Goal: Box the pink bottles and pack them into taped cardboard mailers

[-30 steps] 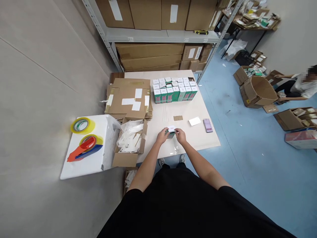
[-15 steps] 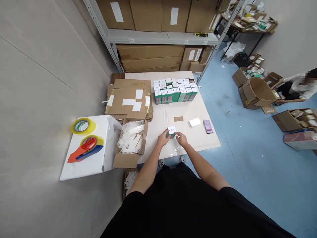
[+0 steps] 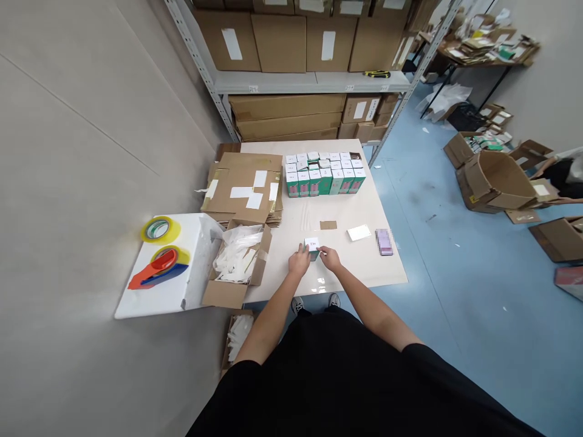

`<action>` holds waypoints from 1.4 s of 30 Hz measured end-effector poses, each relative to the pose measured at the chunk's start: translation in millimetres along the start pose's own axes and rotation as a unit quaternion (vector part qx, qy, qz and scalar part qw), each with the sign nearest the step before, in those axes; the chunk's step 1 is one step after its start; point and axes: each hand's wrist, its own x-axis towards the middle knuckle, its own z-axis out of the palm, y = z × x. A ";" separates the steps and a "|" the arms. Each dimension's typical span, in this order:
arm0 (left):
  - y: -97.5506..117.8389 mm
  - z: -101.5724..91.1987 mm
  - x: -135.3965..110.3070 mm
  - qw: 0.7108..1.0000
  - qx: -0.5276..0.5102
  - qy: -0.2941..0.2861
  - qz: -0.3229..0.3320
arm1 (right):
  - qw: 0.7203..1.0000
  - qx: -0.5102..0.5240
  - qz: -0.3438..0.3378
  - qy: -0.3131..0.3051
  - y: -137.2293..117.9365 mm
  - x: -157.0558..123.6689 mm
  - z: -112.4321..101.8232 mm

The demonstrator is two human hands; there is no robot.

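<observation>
A small white-and-green carton [image 3: 312, 243] stands upright near the front of the table, its printed white top facing up. My left hand [image 3: 299, 261] is closed around its left side. At the right edge of the carton top, my right hand [image 3: 330, 259] pinches with its fingertips. Just beyond lies a flat brown cardboard piece [image 3: 328, 225]. To the right are a white flat box [image 3: 359, 233] and a stack of purple packets [image 3: 384, 242]. Rows of similar green-and-white cartons [image 3: 325, 179] stand toward the back.
Flattened cardboard [image 3: 237, 182] is piled at left, beside an open box of white plastic bags [image 3: 239, 255]. Tape rolls [image 3: 160, 230] and a red tape dispenser [image 3: 155, 270] rest on a white block. A metal shelf [image 3: 310, 82] stands behind. A person's arm [image 3: 565, 200] shows far right.
The view has shifted, so the shelf sits lower in the picture. Both hands stay at the carton, which is slightly farther left in view, and the right fingertips have shifted along its edge.
</observation>
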 end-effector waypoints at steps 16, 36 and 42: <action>36.0 26.4 19.6 0.882 -0.435 0.122 -0.134 | 0.947 0.304 0.107 -0.022 3.0 22.0 -30.9; -36.2 -42.8 141.7 0.858 -0.481 0.147 -0.107 | 0.968 0.235 0.074 -0.047 -76.2 158.6 5.8; -71.1 -35.7 156.4 0.842 -0.508 0.105 -0.150 | 0.965 0.185 0.153 -0.102 -69.4 157.4 28.8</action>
